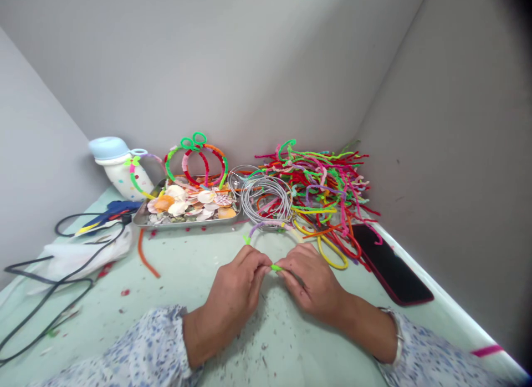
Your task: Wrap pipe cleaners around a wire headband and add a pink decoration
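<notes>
Pinching a green pipe cleaner (276,268), both hands (310,281) nearly touch.

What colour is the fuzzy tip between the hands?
The fuzzy wire pipe-cleaner tip is bright lime green, best seen in the head view.

metal tray (187,225) of seashells (187,201) at back; wire hoops (266,198) just right of tray, pipe cleaners (320,193) piled right of those; phone (390,263) front of pile, to right; glue gun (110,212) left of tray, bottle (122,168) behind gun.
</notes>
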Demonstrator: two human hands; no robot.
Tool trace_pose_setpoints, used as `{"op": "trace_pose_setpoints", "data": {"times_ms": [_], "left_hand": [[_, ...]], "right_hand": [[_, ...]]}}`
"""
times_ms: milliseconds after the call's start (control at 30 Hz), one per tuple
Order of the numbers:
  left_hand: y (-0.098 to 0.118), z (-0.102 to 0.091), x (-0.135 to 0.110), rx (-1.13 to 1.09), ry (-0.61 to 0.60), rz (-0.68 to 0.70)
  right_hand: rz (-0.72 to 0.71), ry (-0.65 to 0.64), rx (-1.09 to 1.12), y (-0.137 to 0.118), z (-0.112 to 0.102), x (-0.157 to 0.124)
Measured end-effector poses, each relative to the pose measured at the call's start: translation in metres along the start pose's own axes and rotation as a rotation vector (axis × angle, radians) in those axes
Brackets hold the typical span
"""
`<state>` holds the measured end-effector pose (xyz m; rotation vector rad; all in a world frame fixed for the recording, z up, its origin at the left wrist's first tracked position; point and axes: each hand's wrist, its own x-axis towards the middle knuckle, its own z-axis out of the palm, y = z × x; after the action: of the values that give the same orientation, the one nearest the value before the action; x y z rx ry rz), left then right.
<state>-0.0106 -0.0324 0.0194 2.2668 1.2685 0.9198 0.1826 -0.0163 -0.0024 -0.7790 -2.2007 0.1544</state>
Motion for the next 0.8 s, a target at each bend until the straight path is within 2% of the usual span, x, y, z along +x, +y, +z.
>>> {"op": "trace_pose_setpoints", "data": {"times_ms": [233, 800], "left_hand": [[-0.0033, 0.0016, -0.0003, -0.009, 0.039, 0.013], [0.0023, -0.0014, 0.0001, -0.018, -0.060, -0.016]], "right_hand": [[0.000, 0.029, 0.007, 0.0010, -0.0011, 0.0000], [-0.015, -0.003, 0.008, 0.0010, 0.0005, -0.0014]]}}
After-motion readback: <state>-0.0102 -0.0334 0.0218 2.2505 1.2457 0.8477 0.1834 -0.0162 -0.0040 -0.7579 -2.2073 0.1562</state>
